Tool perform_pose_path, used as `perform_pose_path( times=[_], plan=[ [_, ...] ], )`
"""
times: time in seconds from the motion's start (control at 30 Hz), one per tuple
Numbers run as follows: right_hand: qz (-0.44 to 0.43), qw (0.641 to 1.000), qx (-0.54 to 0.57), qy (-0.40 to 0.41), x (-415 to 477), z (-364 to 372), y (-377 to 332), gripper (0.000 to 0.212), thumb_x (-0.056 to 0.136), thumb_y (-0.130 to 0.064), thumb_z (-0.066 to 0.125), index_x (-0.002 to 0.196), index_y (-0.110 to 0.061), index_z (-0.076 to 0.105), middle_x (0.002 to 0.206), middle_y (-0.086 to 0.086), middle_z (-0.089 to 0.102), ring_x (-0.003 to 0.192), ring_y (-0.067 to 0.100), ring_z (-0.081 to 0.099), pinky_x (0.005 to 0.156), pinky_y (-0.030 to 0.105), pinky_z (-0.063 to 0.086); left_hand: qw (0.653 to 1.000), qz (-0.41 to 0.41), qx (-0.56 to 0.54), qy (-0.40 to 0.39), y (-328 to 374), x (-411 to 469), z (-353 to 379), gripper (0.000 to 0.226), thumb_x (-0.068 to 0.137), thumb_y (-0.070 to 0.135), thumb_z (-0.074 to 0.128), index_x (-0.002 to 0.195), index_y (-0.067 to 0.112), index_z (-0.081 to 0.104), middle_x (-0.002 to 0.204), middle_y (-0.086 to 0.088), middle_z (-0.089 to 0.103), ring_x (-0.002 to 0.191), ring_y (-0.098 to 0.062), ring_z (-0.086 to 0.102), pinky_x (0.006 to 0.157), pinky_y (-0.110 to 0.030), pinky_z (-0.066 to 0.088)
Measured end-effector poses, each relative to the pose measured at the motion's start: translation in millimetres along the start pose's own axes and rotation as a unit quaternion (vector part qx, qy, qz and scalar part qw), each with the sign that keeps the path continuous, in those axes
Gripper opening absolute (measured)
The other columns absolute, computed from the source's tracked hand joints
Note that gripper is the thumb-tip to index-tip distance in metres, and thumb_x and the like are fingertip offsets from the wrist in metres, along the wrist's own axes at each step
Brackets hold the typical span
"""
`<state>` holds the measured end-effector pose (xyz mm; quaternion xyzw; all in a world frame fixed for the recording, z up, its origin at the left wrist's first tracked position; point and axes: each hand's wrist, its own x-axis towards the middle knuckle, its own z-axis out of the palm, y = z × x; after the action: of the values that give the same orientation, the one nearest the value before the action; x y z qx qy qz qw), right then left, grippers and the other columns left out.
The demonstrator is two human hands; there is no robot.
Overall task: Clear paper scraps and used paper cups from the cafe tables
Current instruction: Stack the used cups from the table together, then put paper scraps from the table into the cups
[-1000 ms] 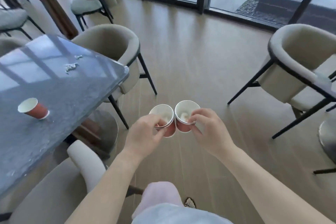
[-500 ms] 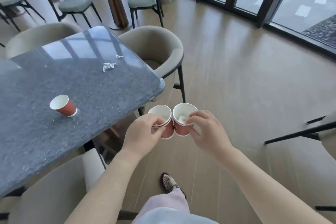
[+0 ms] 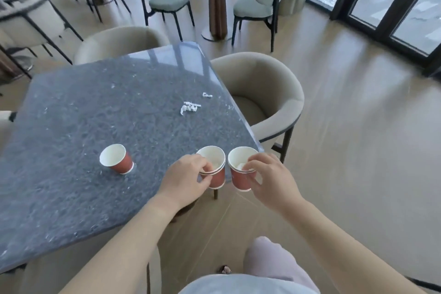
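Closer now, the table fills the view. Left hand pinches stacked cups at the rim; right hand pinches a second cup. A lone cup and paper scraps sit on the table: probably light, easily crushed, best lifted by the rim.

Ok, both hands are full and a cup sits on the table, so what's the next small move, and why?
Probably nest the cup in the right hand into the stack in the left hand: each grips one; a freed hand could take the lone cup and scraps.
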<state>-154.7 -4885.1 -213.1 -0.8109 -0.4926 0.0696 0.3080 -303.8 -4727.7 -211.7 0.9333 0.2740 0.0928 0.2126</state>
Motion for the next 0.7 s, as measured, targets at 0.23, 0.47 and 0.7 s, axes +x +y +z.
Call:
perform_pose_path(
  times=[0.23, 0.47, 0.7],
  plan=[
    [-0.071, 0.993, -0.002, -0.092, 111.6, 41.9, 5.7, 0.017, 0.079, -0.017, 0.063, 0.096, -0.018, 0.068, 0.109, -0.006, 0.061, 0.106, 0.017, 0.049, 0.072, 0.038, 0.05, 0.995, -0.092, 0.041, -0.013, -52.9, 54.5, -7.0, 0.007, 0.08, 0.028, 0.062, 0.086, 0.024, 0.063, 0.094, 0.008, 0.066, 0.094, -0.017, 0.057, 0.073, -0.03, 0.045],
    [-0.127, 0.976, 0.004, -0.175, 223.6, 77.5, 16.3, 0.016, 0.081, -0.021, 0.062, 0.095, -0.017, 0.067, 0.111, -0.005, 0.06, 0.106, 0.019, 0.047, 0.072, 0.037, 0.05, 0.983, -0.169, 0.068, -0.025, -91.9, 126.7, -9.9, 0.01, 0.079, 0.029, 0.064, 0.087, 0.025, 0.061, 0.096, 0.007, 0.064, 0.095, -0.017, 0.057, 0.073, -0.029, 0.041],
    [-0.14, 0.963, -0.028, -0.229, 277.8, 104.1, 43.5, 0.015, 0.083, -0.027, 0.061, 0.093, -0.018, 0.065, 0.11, -0.008, 0.058, 0.106, 0.017, 0.047, 0.068, 0.032, 0.049, 0.973, -0.21, 0.082, -0.044, -110.5, 172.0, 9.1, 0.011, 0.079, 0.022, 0.056, 0.088, 0.026, 0.059, 0.099, 0.008, 0.064, 0.097, -0.018, 0.057, 0.076, -0.028, 0.038]
  ],
)
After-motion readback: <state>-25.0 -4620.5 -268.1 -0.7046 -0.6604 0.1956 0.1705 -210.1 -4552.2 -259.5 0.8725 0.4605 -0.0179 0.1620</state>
